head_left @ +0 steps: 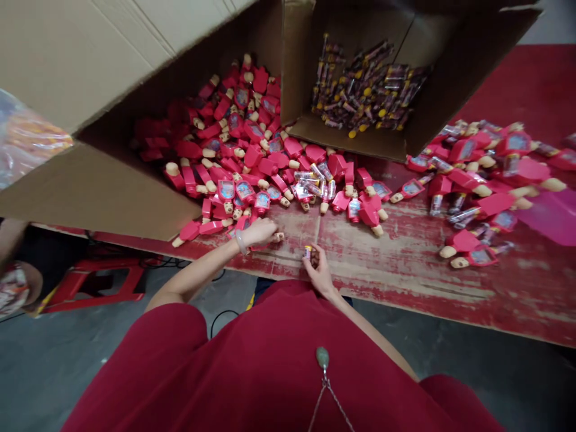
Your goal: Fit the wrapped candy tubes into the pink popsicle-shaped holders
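My left hand (pixel 262 232), with a pale bangle at the wrist, is closed near the table's front edge. From its fingers sticks the beige, face-marked end of a pink plastic toy (pixel 279 237); the fingers cover most of its body. Just to the right, my right hand (pixel 320 271) pinches a small clear tube with a yellow cap (pixel 308 252), held roughly upright. The two hands are apart. Beyond them lies a heap of similar pink toys (pixel 252 156) with beige ends. Several loose tubes (pixel 315 180) lie at the heap's right side.
A large cardboard box (pixel 148 192) lies on its side, toys spilling out. A smaller box (pixel 382 141) holds many tubes. On the right of the worn red table (pixel 396 264) are toys paired with tubes (pixel 490 180). A red stool (pixel 103 279) and another person's arm (pixel 11 237) are at left.
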`<state>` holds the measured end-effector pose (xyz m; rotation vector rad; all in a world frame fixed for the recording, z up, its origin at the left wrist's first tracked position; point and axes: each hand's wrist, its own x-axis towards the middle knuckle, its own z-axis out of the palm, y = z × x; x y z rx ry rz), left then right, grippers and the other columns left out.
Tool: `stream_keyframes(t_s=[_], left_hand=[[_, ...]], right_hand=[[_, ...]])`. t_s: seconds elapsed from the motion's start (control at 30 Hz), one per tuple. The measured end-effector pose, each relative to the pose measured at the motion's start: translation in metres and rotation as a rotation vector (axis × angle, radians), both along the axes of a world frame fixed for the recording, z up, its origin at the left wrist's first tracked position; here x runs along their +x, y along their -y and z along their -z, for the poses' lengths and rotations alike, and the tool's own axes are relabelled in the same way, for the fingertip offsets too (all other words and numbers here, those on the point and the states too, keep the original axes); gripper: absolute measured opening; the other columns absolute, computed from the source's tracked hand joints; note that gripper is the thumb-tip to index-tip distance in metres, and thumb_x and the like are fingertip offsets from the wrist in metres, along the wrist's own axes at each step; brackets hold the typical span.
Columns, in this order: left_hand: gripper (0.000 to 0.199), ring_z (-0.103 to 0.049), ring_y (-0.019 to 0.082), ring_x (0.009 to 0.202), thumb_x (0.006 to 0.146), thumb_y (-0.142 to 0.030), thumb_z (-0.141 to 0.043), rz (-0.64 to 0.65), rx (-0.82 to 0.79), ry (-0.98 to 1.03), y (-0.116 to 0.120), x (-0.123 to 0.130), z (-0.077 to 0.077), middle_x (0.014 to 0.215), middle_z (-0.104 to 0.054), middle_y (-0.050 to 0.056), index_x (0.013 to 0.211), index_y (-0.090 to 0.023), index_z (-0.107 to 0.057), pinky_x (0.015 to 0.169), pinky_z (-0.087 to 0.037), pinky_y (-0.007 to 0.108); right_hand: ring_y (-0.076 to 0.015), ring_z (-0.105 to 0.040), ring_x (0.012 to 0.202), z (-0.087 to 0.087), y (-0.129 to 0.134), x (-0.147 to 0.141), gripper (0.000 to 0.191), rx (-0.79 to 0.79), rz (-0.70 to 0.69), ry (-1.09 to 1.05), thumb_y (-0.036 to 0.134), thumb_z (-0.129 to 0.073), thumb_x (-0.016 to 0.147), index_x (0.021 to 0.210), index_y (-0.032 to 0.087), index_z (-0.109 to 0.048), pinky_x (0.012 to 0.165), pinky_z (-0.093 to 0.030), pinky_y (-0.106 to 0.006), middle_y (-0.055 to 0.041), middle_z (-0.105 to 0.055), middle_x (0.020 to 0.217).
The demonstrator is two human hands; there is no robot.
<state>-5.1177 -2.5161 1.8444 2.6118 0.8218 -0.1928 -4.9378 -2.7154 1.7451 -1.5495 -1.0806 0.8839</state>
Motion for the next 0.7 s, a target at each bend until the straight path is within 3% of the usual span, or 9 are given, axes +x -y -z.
stream_keyframes(t_s=[0.07, 0.2, 0.37, 0.47, 0.57, 0.63, 0.7], left_hand=[[0.018, -0.065, 0.026, 0.098, 0.09, -0.032, -0.063, -0.024, 0.057, -0.043, 0.009, -0.001, 0.011, 0.1, -0.07, 0.013, 0.095, -0.016, -0.07, 0.088, -0.046, 0.033], [0.032, -0.061, 0.033, 0.111, 0.084, -0.033, -0.07, -0.122, 0.164, -0.11, 0.032, 0.007, 0.027, 0.117, -0.066, 0.02, 0.108, -0.013, -0.064, 0.095, -0.046, 0.043], [0.036, -0.061, 0.036, 0.112, 0.075, -0.017, -0.073, -0.223, 0.171, -0.121, 0.043, 0.019, 0.027, 0.116, -0.065, 0.024, 0.109, -0.009, -0.061, 0.094, -0.046, 0.046], [0.025, -0.065, 0.027, 0.094, 0.077, -0.016, -0.065, -0.333, -0.118, 0.145, 0.025, 0.03, 0.012, 0.099, -0.068, 0.013, 0.102, -0.013, -0.062, 0.083, -0.049, 0.037], [0.019, -0.062, 0.016, 0.074, 0.08, -0.022, -0.062, -0.492, -0.6, 0.674, 0.0, 0.048, -0.009, 0.085, -0.065, 0.002, 0.097, -0.015, -0.059, 0.071, -0.049, 0.028], [0.02, -0.062, 0.012, 0.075, 0.08, -0.025, -0.065, -0.549, -0.897, 1.014, -0.009, 0.062, -0.021, 0.087, -0.065, 0.0, 0.097, -0.016, -0.059, 0.073, -0.05, 0.024], [0.021, -0.064, 0.011, 0.078, 0.08, -0.027, -0.068, -0.591, -1.134, 1.2, -0.011, 0.075, -0.029, 0.087, -0.066, 0.0, 0.095, -0.015, -0.061, 0.076, -0.051, 0.023]], right_hand=[[-0.0185, -0.062, 0.087, -0.005, -0.003, 0.006, 0.054, 0.007, -0.009, 0.004, 0.046, -0.057, 0.092, 0.138, 0.019, -0.044, 0.081, -0.052, -0.033, -0.0096, -0.065, 0.108], [-0.0188, -0.063, 0.089, -0.016, -0.01, 0.016, 0.057, 0.001, 0.002, 0.025, 0.05, -0.057, 0.091, 0.137, 0.019, -0.045, 0.083, -0.052, -0.033, -0.0094, -0.066, 0.108], [-0.0181, -0.063, 0.086, -0.02, -0.015, 0.015, 0.059, 0.011, 0.03, 0.036, 0.05, -0.057, 0.091, 0.139, 0.018, -0.045, 0.081, -0.052, -0.032, -0.0095, -0.067, 0.108], [-0.0183, -0.063, 0.086, -0.023, -0.017, 0.01, 0.056, 0.02, 0.03, 0.014, 0.047, -0.057, 0.091, 0.138, 0.018, -0.046, 0.082, -0.052, -0.033, -0.0095, -0.067, 0.108], [-0.0204, -0.064, 0.097, -0.033, -0.02, 0.008, 0.054, 0.043, 0.036, 0.009, 0.043, -0.056, 0.092, 0.139, 0.02, -0.047, 0.09, -0.052, -0.035, -0.0117, -0.066, 0.12], [-0.0219, -0.064, 0.106, -0.044, -0.022, 0.01, 0.051, 0.067, 0.046, 0.037, 0.04, -0.053, 0.093, 0.14, 0.02, -0.049, 0.096, -0.051, -0.036, -0.012, -0.064, 0.128], [-0.0235, -0.062, 0.114, -0.059, -0.023, 0.013, 0.048, 0.084, 0.061, 0.093, 0.037, -0.05, 0.094, 0.139, 0.02, -0.052, 0.101, -0.048, -0.037, -0.0116, -0.063, 0.132]])
